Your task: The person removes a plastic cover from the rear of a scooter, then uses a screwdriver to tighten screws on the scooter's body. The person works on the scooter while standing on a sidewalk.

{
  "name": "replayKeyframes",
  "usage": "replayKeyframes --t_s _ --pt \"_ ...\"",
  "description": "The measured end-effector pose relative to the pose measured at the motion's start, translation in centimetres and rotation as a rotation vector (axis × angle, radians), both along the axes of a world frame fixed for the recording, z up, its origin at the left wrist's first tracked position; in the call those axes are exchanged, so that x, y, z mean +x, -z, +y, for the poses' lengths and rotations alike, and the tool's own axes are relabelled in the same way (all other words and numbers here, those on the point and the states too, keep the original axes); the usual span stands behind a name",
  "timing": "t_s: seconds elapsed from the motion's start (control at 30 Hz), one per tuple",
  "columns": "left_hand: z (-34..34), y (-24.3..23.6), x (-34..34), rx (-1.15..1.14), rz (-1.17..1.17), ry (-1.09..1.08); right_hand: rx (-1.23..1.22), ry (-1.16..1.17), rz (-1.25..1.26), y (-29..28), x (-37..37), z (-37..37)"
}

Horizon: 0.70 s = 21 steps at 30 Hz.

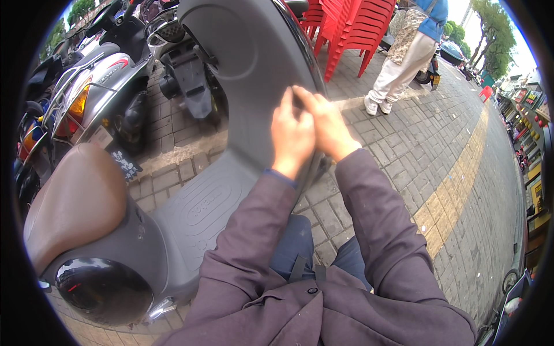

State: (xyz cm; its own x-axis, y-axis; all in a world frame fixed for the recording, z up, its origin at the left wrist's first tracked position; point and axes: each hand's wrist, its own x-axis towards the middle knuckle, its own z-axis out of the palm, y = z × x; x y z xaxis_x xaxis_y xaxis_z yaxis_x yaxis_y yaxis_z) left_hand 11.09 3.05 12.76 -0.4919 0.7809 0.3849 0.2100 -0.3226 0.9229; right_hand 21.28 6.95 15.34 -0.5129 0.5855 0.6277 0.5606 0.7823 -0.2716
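Scooter (199, 202) is standing on the paving (392, 150), left hand (292, 135) and right hand (330, 124) touching together by its front panel (254, 86), whether holding anything I can't tell; close fingerwork is seemingly going on, and moving on is probably calling for parting them.

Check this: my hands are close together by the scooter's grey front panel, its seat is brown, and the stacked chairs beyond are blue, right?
No: the stacked chairs are red, not blue, as the head view shows. Your left hand and right hand are close together by the grey front panel of the scooter, and the seat is brown.
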Motion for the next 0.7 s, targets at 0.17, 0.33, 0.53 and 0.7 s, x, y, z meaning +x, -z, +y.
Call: replayKeyframes --t_s 0.17,0.33,0.53,0.7 --pt "0.4 0.5 -0.1 0.068 -0.257 0.175 0.000 -0.016 0.043 -0.1 -0.1 0.0" --pt "0.9 0.8 0.1 0.115 -0.351 0.260 -0.009 -0.025 0.045 0.0 0.0 0.0" --pt "0.2 0.8 0.9 0.147 -0.391 0.232 -0.001 -0.012 0.019 0.0 0.1 0.1" --pt "0.0 0.4 0.8 0.131 -0.459 0.234 -0.004 0.034 -0.099 -0.8 0.1 -0.3"
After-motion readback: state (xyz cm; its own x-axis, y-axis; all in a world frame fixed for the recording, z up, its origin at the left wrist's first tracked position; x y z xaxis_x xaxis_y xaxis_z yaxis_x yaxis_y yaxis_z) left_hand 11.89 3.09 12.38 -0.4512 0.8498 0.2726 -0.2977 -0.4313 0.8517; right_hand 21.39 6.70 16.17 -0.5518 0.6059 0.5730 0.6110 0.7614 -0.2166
